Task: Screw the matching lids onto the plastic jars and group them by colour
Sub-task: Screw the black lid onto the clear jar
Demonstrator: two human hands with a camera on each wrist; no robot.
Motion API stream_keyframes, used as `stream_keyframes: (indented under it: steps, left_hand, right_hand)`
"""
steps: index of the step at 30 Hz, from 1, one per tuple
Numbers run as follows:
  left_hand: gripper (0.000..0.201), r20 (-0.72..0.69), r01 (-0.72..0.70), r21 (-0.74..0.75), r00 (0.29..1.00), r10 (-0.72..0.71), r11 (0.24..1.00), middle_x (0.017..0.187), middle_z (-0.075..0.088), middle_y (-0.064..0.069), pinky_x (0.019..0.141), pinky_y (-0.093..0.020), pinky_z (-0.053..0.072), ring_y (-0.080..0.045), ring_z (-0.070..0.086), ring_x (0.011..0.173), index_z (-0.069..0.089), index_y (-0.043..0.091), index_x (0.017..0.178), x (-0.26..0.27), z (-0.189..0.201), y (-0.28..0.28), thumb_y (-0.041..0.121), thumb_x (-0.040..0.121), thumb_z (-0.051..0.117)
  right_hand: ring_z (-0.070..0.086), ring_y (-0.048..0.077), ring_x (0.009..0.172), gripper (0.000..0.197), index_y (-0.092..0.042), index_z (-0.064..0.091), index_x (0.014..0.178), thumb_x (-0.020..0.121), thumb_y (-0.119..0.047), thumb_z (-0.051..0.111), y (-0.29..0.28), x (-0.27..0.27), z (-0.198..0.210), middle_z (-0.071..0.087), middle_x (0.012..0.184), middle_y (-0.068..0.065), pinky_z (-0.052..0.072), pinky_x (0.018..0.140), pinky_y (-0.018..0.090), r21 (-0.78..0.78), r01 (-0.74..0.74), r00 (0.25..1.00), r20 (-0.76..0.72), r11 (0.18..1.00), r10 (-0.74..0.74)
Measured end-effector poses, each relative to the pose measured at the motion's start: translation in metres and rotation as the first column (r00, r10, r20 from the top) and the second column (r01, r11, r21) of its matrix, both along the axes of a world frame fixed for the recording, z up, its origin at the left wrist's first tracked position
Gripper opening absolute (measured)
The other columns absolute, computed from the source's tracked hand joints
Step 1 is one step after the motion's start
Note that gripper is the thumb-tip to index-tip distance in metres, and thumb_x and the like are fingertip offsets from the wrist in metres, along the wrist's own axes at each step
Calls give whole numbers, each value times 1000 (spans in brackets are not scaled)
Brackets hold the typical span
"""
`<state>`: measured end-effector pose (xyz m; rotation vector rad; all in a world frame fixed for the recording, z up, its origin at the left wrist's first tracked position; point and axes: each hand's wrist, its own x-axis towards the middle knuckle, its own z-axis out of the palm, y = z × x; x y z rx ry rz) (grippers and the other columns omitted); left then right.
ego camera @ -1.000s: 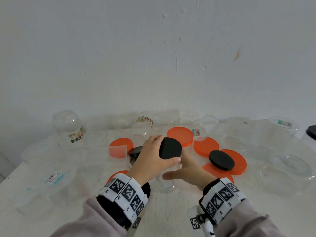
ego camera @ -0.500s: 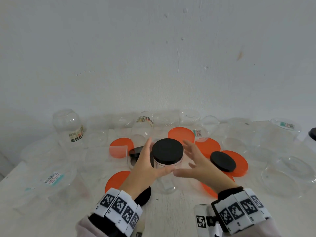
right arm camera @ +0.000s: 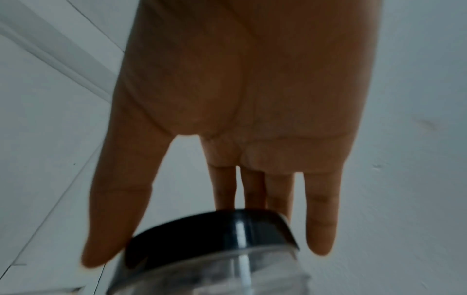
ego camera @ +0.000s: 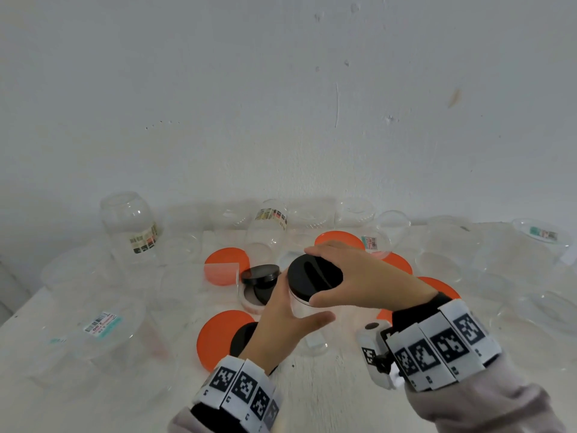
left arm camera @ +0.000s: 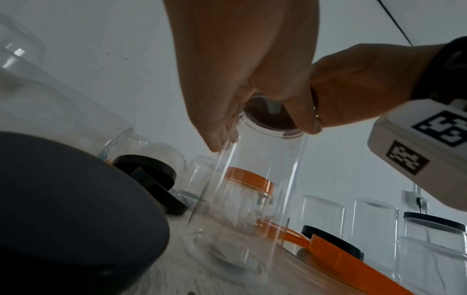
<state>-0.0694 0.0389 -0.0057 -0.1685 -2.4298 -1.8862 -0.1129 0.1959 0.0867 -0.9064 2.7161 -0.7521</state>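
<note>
Under the right hand [ego camera: 368, 279], the black lid [ego camera: 313, 276] seemingly caps the left-held jar [left arm camera: 252, 199].

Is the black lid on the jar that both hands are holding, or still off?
On. The black lid caps the clear jar; how tightly it is screwed cannot be told.

A plain indoor room, of no kind one can tell for certain: a white tabletop [ego camera: 327, 398] pushed against a bare, scuffed white wall [ego camera: 281, 104], crowded with clear plastic jars [ego camera: 131, 226] and loose orange lids [ego camera: 218, 335]; a wall socket [left arm camera: 414, 199] shows far right.
</note>
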Motion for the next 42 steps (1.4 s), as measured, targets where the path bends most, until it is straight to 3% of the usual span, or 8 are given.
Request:
stream_keyframes:
  steps: [8, 13, 17, 22, 28, 36, 40, 42]
  left_hand:
    - [86, -18, -28, -7, 999, 28, 1000, 134, 49, 25, 103, -18, 35, 10, 44, 123, 31, 39, 140, 3, -3, 2, 34, 71, 83]
    - [87, -13, -33, -4, 999, 33, 999, 133, 49, 25, 107, -25, 37, 9, 44, 123, 31, 39, 140, 3, -3, 2, 34, 70, 83]
    - [87, -17, -28, -3, 999, 28, 1000, 134, 48, 25, 108, -28, 37, 7, 44, 124, 31, 39, 140, 3, -4, 1, 36, 70, 83]
    - [87, -11, -25, 0, 1000, 25, 1000, 132, 50, 23, 107, -28, 39, 7, 46, 122, 33, 38, 139, 0, -4, 0, 32, 69, 84]
    - [89, 11, -16, -4, 1000, 16, 1000, 133, 49, 23, 100, -16, 36, 10, 45, 121, 31, 38, 139, -2, -5, -3, 33, 68, 85]
    - [85, 63, 19, 1, 998, -19, 1000, 131, 49, 22, 92, -10, 36, 12, 44, 119, 32, 36, 137, -3, -3, -5, 27, 70, 85]
    - [87, 80, 29, -1, 996, -29, 1000, 134, 49, 17, 101, -17, 35, 5, 43, 124, 32, 30, 141, -3, -1, -5, 25, 71, 84]
    - [86, 86, 41, -6, 996, -40, 999, 135, 48, 16, 104, -20, 34, 2, 43, 126, 32, 29, 141, -3, 1, -6, 24, 72, 83]
  right_hand:
    - [49, 10, 95, 41, -31, 52, 103, 70, -41, 74, -11, -6, 11, 48, 100, -11, 41, 69, 23, 147, -38, 999, -18, 988, 41]
    - [40, 11, 105, 65, -27, 49, 127, 70, -47, 72, -12, -3, 7, 42, 117, -6, 45, 81, 26, 173, 11, 998, -63, 985, 0]
    - [39, 16, 101, 57, -25, 49, 117, 71, -51, 70, -17, -4, 4, 39, 110, -2, 41, 70, 24, 219, 34, 997, -79, 975, -17]
    - [41, 16, 100, 61, -25, 49, 116, 66, -51, 72, -22, -10, 10, 37, 109, -4, 48, 76, 29, 291, 16, 998, -66, 956, 4]
    - [45, 14, 100, 61, -28, 49, 119, 65, -36, 76, -24, -16, 21, 39, 110, -7, 52, 82, 35, 352, -71, 997, 12, 933, 71]
    - [44, 18, 115, 86, -33, 34, 141, 68, -19, 75, -23, -20, 32, 33, 127, -11, 46, 76, 26, 441, -193, 981, 95, 877, 169]
    - [44, 18, 116, 87, -36, 34, 139, 67, -14, 75, -24, -22, 35, 31, 128, -14, 47, 73, 26, 456, -232, 972, 137, 859, 189]
    - [43, 18, 119, 87, -37, 34, 139, 66, -11, 75, -25, -22, 38, 32, 128, -15, 51, 85, 35, 468, -255, 966, 154, 846, 206]
